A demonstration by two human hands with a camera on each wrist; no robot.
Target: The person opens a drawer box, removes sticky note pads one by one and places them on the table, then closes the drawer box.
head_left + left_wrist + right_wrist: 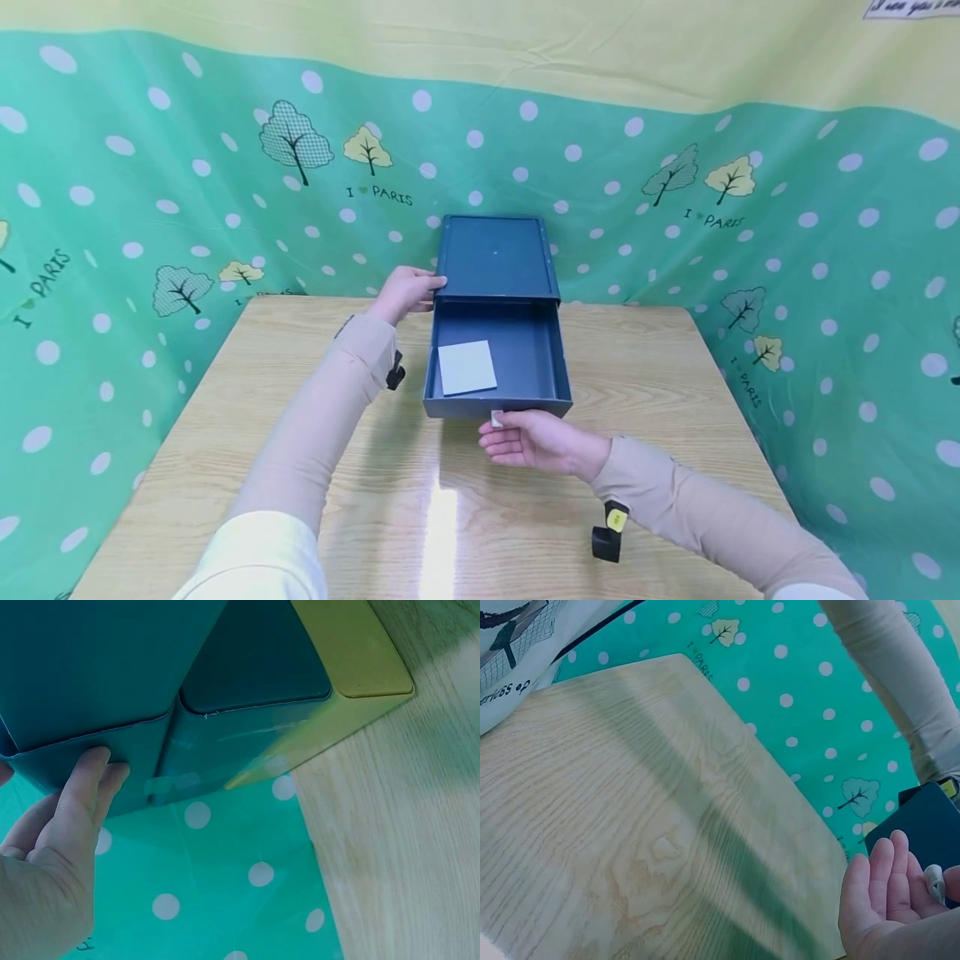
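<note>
A dark blue drawer cabinet (pixel 495 257) stands at the back of the table, its top drawer (pixel 534 354) pulled far out. A flat white square (pixel 467 367) lies on the left of the drawer's floor. My left hand (pixel 408 289) rests against the cabinet's left side. In the left wrist view, that hand's fingers (pixel 82 784) lie nearly straight along the wall. At the drawer front, my right hand (pixel 540 442) pinches a small white drawer knob (pixel 497 418) between thumb and forefinger, its other fingers loosely extended. The knob (pixel 934 882) also shows in the right wrist view.
Below the pulled-out drawer, the left wrist view shows another dark blue drawer (pixel 255 660) and a yellow one (pixel 360 652), both pushed in. The wooden table (pixel 652 367) is surrounded on its back and sides by a green dotted curtain (pixel 600 175). Black straps hang from both wrists.
</note>
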